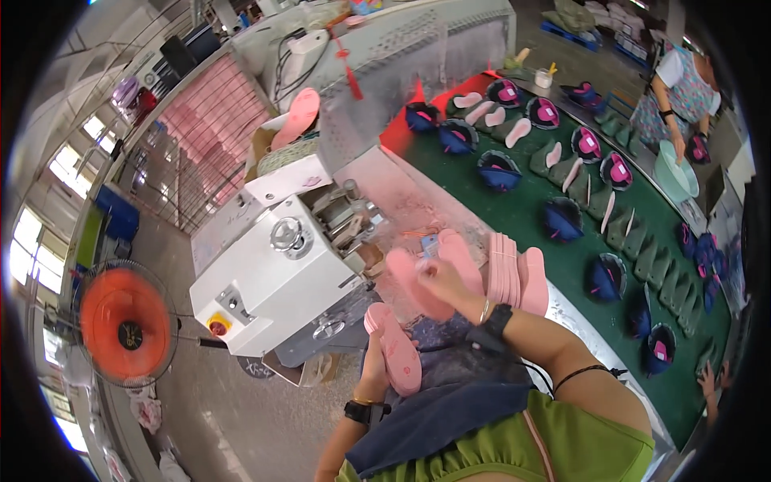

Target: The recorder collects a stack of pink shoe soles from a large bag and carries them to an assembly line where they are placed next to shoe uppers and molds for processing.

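Note:
My right hand (pixel 442 283) grips a pink shoe insole (pixel 418 283) and holds it just in front of a white benchtop machine (pixel 273 273). Lower down, my left hand (pixel 375 363) is closed on another pink insole (pixel 397 349) near my lap. A stack of pink insoles (pixel 514 277) stands on edge on the worktop right beside my right hand. A black band sits on each wrist.
A green conveyor belt (pixel 530 209) curves to the right, carrying several dark blue shoe uppers and green lasts. A person in an apron (pixel 679 88) works at its far side, and another hand shows at the lower right edge. An orange fan (pixel 124 321) stands at left.

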Motion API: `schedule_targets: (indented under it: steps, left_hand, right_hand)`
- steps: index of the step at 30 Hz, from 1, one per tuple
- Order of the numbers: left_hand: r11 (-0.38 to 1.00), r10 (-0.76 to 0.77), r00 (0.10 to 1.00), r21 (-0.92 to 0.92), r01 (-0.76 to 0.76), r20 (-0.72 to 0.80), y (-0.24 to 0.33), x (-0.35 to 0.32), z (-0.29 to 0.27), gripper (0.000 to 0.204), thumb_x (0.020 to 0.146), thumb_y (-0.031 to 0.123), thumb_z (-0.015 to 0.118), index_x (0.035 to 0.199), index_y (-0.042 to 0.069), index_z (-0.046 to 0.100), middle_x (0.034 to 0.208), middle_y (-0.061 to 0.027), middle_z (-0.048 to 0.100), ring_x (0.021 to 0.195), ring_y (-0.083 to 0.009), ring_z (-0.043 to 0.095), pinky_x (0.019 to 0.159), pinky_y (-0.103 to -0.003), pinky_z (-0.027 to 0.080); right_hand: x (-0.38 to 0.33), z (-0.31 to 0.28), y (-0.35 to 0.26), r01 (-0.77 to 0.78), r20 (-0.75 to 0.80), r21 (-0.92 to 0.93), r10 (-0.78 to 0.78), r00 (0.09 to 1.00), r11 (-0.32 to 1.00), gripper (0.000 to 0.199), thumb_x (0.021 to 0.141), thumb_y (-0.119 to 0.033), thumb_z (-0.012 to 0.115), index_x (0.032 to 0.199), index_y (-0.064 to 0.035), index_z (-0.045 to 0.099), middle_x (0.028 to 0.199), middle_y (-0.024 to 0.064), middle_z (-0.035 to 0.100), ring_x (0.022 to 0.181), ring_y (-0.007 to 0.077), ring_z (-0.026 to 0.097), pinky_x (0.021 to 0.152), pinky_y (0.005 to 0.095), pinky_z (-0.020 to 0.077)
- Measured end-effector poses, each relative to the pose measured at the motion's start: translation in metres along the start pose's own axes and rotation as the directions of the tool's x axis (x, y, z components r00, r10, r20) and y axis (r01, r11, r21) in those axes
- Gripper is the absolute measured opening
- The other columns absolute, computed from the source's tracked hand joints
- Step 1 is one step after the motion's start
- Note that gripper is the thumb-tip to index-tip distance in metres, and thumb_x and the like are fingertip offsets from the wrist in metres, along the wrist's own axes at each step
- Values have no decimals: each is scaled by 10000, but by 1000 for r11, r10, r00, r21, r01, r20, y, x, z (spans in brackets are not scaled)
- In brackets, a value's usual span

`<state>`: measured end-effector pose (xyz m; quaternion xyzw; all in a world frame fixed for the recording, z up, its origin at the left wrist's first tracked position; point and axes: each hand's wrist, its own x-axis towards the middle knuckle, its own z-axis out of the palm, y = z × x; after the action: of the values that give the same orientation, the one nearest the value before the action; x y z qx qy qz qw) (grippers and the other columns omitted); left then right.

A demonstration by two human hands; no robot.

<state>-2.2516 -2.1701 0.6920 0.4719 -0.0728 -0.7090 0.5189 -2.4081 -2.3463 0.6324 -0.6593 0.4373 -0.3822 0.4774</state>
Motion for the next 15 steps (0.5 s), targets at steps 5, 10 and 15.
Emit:
schedule_targets:
  steps: [5,10,15]
  left_hand:
    - [996,-40,999,-76,42,22,-5,-10,-5,546,955,487,429,1186,3,532,979,-125,607,921,-315,659,770,-452,566]
    - [993,-67,997,-96,69,26,-9,-13,-9,535,947,468,428,1196,5,526,985,-132,612,914,-334,666,775,-467,571]
    - [991,-93,996,-92,93,5,-17,1,-17,528,942,466,441,1194,10,530,1007,-143,620,916,-367,662,803,-472,569]
  right_hand:
    - [103,12,27,63,-139,-29,-66,988,998,192,805,-142,668,940,-6,668,886,145,715,841,256,690,737,368,523]
    - [126,23,-14,-62,-139,-182,36,990,981,232,789,-120,686,990,-5,678,830,103,698,837,236,686,754,358,529]
    - [109,-31,-11,90,-119,-311,-133,984,946,374,791,-87,648,1163,-52,630,931,183,678,910,370,653,784,441,503]
